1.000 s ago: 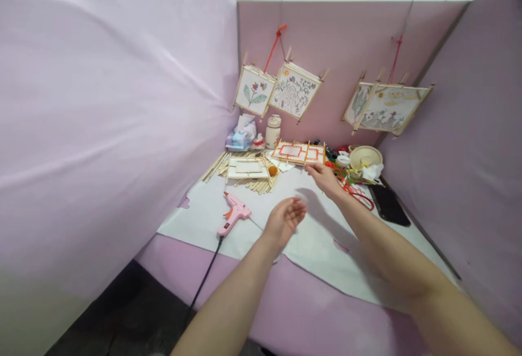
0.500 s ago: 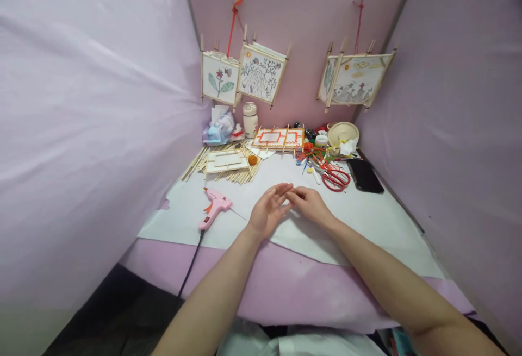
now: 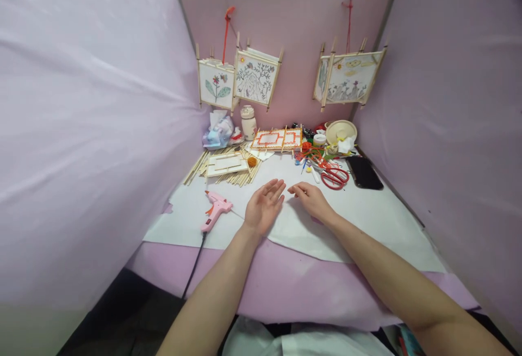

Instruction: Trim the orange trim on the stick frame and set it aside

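Note:
My left hand [image 3: 265, 206] is palm up over the white sheet [image 3: 350, 225], fingers stretched out and nothing on the palm. Just to its right, my right hand [image 3: 312, 201] has its fingers curled with thumb and fingertips pressed together; whatever they pinch, if anything, is too small to make out. A narrow gap separates the two hands. Left of them lies a pink hot glue gun [image 3: 216, 209], with a thin glue stick out of its back and a black cord. Red-handled scissors [image 3: 334, 178] rest beyond my right hand.
Behind lie bamboo sticks [image 3: 196, 168], a white framed panel [image 3: 226, 164], an orange yarn ball [image 3: 252, 162] and a decorated panel [image 3: 277, 138]. A bottle [image 3: 248, 123], a bowl [image 3: 341, 132] and a phone [image 3: 366, 173] stand farther out. Drawn lanterns [image 3: 255, 79] hang above.
My hands have come apart; before, the right fingertips touched the left fingers. The left hand has moved slightly left and opened flatter. The view has shifted a little.

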Tool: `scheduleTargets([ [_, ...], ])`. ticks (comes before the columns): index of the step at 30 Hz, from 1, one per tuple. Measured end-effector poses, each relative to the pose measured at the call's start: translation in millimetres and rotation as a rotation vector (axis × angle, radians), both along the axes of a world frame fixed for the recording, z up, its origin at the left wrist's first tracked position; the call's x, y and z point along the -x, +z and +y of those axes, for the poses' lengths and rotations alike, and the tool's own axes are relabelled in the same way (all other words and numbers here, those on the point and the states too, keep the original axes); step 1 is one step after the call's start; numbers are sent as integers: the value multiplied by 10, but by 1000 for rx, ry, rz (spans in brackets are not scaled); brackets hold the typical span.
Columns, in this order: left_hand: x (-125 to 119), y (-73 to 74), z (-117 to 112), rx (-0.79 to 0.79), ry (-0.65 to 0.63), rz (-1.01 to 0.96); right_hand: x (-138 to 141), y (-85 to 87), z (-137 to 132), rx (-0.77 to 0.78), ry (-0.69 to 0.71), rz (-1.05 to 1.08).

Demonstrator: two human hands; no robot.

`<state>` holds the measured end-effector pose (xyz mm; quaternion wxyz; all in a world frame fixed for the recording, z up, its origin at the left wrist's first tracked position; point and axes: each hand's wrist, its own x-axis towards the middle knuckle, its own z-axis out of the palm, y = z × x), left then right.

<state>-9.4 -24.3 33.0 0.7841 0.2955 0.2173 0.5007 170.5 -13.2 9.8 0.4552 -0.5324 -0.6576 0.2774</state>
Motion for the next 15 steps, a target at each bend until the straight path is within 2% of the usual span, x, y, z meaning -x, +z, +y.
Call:
scheduleTargets([
  [4,-61,-24,-60,-91,-6,71,53,-33,-31,47,50,-35],
  [7,-87,-22,-71,-200,115,218,60,-72,-43,5,-1,-127],
  [10,36,60,58,-212,293,395,51,-137,-36,-65,10,-236],
  [12,241,171,239,-197,457,555,51,-187,-26,-121,62,-256],
  [15,683,371,589,-198,793,1060,62,-236,-16,-245,95,-227],
])
